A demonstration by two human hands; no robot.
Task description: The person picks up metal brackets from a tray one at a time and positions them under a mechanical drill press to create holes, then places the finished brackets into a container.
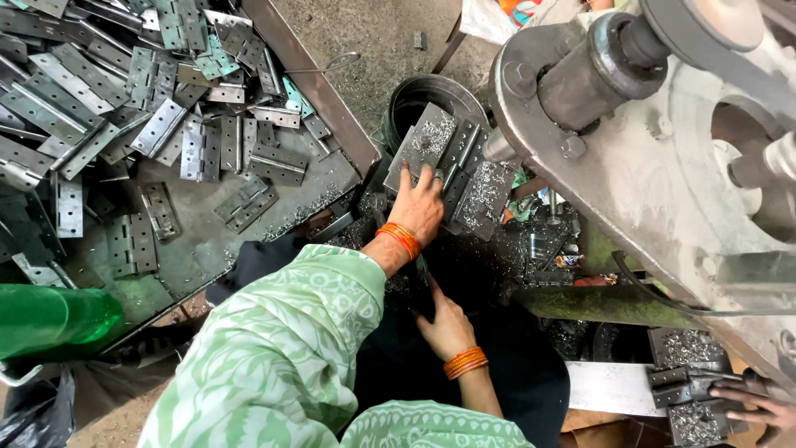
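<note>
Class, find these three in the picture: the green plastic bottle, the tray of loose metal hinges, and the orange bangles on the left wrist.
Green plastic bottle [51, 319], head view: middle of its body.
Tray of loose metal hinges [319, 93], head view: its right rim.
Orange bangles on the left wrist [400, 239], head view: middle of the stack.

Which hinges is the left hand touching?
The left hand rests on the shavings-dusted hinges by the machine, not the tray pile.

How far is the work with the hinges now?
Done: many hinges already lie heaped in the tray. In hand: the left hand rests on a hinge plate by the machine; the right hand is low. Left: more plates wait bottom right.
</note>
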